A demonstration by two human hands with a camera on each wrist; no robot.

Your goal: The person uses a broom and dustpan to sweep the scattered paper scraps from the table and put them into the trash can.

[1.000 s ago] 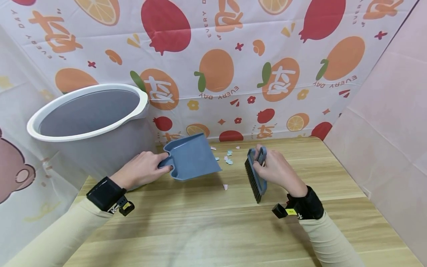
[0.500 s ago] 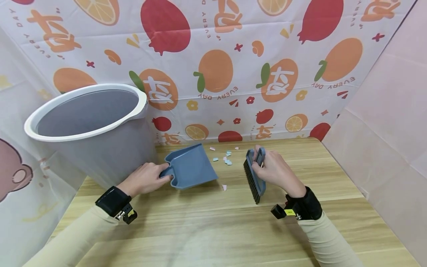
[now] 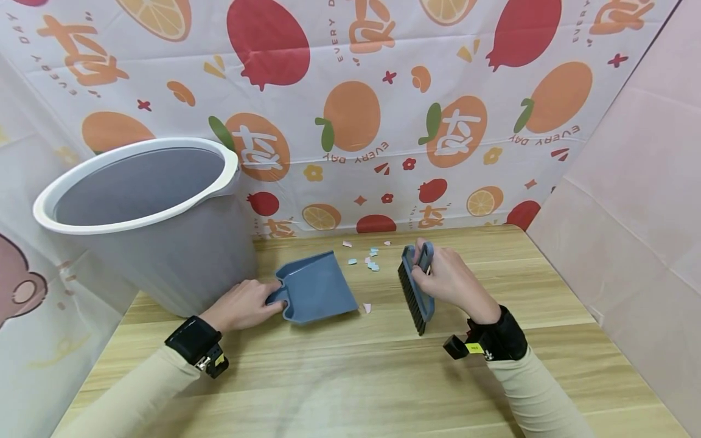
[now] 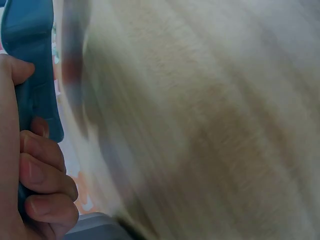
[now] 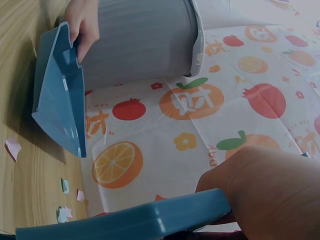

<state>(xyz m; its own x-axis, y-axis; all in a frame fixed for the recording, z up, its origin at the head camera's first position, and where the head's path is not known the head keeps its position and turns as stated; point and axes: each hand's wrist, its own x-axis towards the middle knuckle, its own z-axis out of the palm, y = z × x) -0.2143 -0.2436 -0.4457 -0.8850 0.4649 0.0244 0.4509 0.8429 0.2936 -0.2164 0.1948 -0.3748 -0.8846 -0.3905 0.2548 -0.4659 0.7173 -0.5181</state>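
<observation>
- currently holding the dustpan (image 3: 319, 289) low over the table (image 3: 328, 383), near the brush, by a handle wrapped in the curled fingers of the left hand (image 3: 243, 305)
- gripping the brush (image 3: 424, 301) in the right hand (image 3: 448, 277), fingers curled round its handle, bristles toward the dustpan
- between both, scattered paper scraps (image 3: 373, 266), plus a lone pink scrap (image 3: 367, 308) just beside the dustpan's lip
- impossible to tell any contact between lip and table; if raised, likely to let scraps slip underneath
- with too brisk a stroke, liable to flick light paper toward the patterned backdrop (image 3: 306, 121)
- risky too: bumping the nearby bin (image 3: 181, 261) through careless lifting
</observation>
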